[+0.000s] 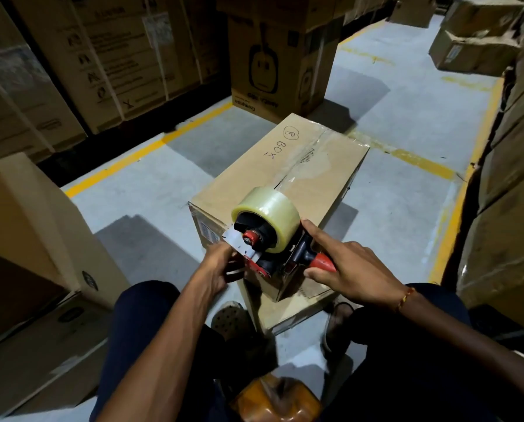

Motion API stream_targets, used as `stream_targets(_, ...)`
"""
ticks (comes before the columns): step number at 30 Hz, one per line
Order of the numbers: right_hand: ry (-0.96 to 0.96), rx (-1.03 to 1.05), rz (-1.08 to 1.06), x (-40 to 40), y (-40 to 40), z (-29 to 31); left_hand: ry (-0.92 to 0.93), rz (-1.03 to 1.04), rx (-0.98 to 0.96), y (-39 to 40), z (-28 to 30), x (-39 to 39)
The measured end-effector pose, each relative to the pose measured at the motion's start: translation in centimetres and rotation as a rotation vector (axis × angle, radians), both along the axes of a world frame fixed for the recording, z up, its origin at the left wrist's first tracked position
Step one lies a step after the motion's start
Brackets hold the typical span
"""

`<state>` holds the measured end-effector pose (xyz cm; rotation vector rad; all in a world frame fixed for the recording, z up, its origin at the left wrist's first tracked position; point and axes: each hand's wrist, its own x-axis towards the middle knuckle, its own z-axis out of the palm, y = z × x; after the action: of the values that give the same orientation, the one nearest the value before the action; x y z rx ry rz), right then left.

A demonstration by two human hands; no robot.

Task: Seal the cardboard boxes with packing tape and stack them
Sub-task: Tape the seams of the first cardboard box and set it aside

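A brown cardboard box (254,175) marked "BOX" lies on the grey floor in front of my knees, with clear tape along its top seam. A red and black tape dispenser (272,239) with a roll of clear tape sits at the box's near end. My right hand (345,266) grips its red handle, the index finger stretched toward the roll. My left hand (221,263) pinches the dispenser's metal front plate at the box's near left corner.
Tall stacks of printed cartons (81,62) stand on the left and behind the box (282,62). More cartons (504,190) line the right side and sit far back (473,50). Yellow lines (151,147) mark the floor. An orange object (276,400) lies by my lap.
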<state>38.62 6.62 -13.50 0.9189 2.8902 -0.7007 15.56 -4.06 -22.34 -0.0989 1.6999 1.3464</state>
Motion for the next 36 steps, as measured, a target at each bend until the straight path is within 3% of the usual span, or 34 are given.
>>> stream_targets(9, 0.018, -0.038, -0.034, 0.0, -0.3, -0.8, 0.098, 0.171, 0.144, 0.3, -0.4, 1.2)
stream_targets(18, 0.086, -0.107, -0.079, 0.0, 0.2, -1.2, 0.24, 0.155, 0.093, 2.1, -3.0, 0.1)
stream_targets(27, 0.076, -0.084, -0.175, -4.8, -0.6, -1.6, 0.198, 0.271, 0.087, 4.8, -1.2, -3.6)
stream_targets(36, 0.061, -0.088, -0.146, -1.5, -1.2, -0.7, 0.201, 0.227, 0.047, 4.4, -1.2, -3.6)
